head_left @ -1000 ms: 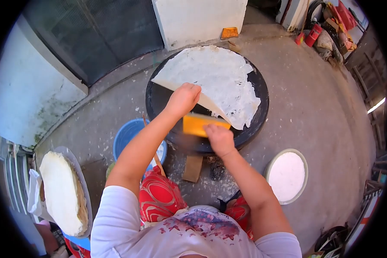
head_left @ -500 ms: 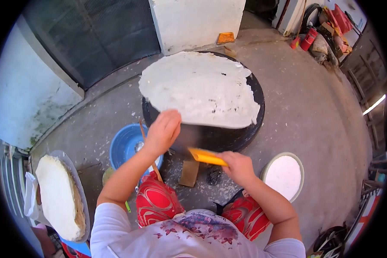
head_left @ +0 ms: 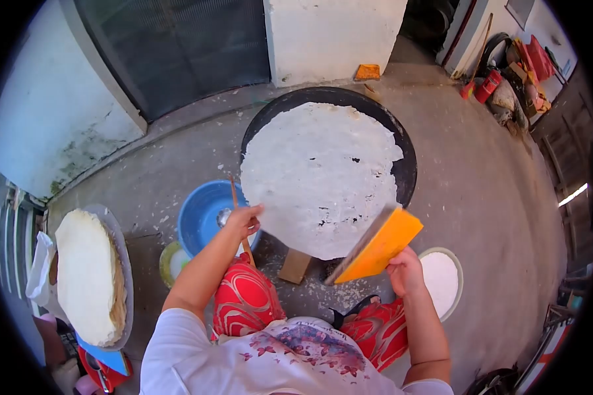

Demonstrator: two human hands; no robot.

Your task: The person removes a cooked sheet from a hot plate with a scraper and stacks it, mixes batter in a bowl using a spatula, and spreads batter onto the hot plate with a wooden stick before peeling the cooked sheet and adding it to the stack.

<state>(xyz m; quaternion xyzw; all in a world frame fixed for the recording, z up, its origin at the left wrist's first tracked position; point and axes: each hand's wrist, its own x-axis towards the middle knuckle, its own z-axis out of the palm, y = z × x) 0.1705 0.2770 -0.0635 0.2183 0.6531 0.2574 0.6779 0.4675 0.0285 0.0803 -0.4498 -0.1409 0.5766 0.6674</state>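
Note:
A large, thin white flatbread (head_left: pixel 316 174) with small holes and ragged edges lies on a round black griddle (head_left: pixel 407 155), covering most of it and reaching past its near edge. My left hand (head_left: pixel 245 222) is closed at the flatbread's left near edge, fingertips pinching it. In my right hand (head_left: pixel 405 270) is a yellow scraper (head_left: pixel 383 247), a flat board held tilted by its right end. The scraper's far side is at the flatbread's near right edge; whether they touch, I cannot tell.
A blue basin (head_left: pixel 201 210) with a ladle and a wooden stick stands left of the griddle. Stacked flatbreads (head_left: pixel 89 276) lie on a tray at far left. A bowl of white powder or batter (head_left: pixel 439 283) sits by my right knee. A brown block (head_left: pixel 294 266) lies before the griddle.
The flatbread has come toward me over the griddle's near side, uncovering the far rim. My left hand is lower. My right hand has moved right and turned the scraper broad side up.

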